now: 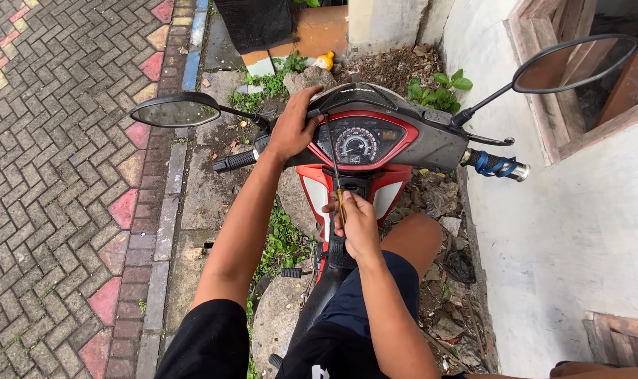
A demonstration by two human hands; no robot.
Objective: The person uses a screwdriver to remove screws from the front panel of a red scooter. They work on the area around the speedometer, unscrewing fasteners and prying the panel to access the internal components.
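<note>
Landmark: scooter dash (366, 140), red-rimmed, speedometer in the middle.
Left hand (291, 130): my palm lies flat on the dash's left shoulder, fingers curled over its top edge, just above the left grip (234, 161).
Right hand (357, 224): closed around the screwdriver handle, below the dash.
Screwdriver (333, 165): shaft runs up from my fist across the dash's left part; tip near its top edge, beside my left hand.
Mirrors (175, 110): one on each side of the dash.
</note>
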